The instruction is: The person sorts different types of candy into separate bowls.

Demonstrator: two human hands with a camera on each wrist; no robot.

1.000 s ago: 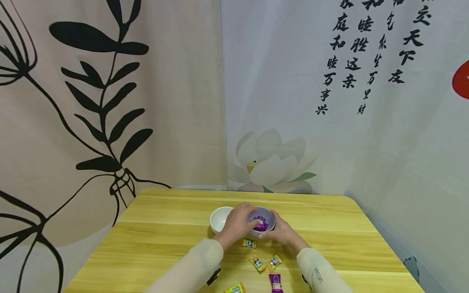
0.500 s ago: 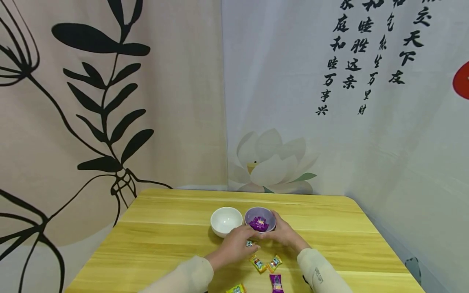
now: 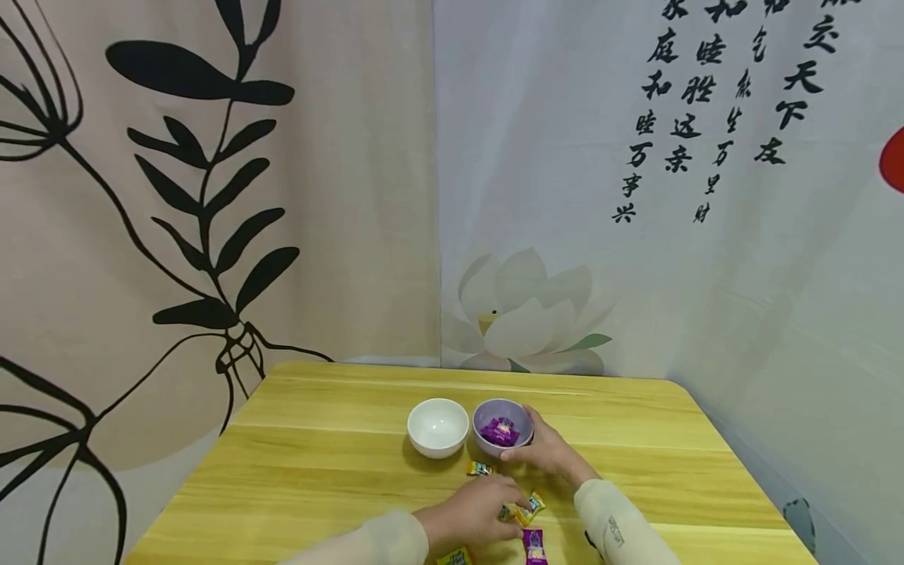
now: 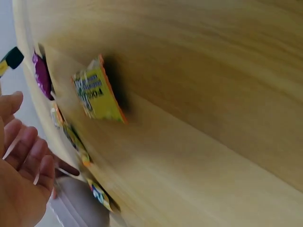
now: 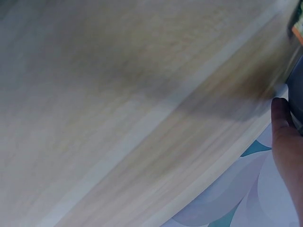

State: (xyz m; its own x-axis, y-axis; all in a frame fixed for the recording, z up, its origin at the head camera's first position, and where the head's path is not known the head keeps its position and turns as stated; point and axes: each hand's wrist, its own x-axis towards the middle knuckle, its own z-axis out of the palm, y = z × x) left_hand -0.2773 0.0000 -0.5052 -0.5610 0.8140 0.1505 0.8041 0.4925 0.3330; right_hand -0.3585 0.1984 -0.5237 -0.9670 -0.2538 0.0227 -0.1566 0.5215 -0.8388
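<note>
My right hand grips the side of a small purple bowl, thumb and fingers at its wall. Purple-wrapped candy lies inside that bowl. My left hand reaches low over the wrapped candies, fingers slightly bent and nothing between them in the left wrist view. Right at its fingertips are two yellow candies, one mostly hidden by the hand. A purple candy lies just right of the thumb. In the right wrist view only the thumb shows against the bowl's dark side.
A white bowl stands left of the purple one. Another yellow candy lies in front of the bowls, and a yellow-green candy near the bottom edge of the view. The wooden table ends before a printed curtain.
My left hand has come away from the purple bowl and moved down toward the near candies, uncovering the white bowl. The right hand has stayed at the purple bowl.
</note>
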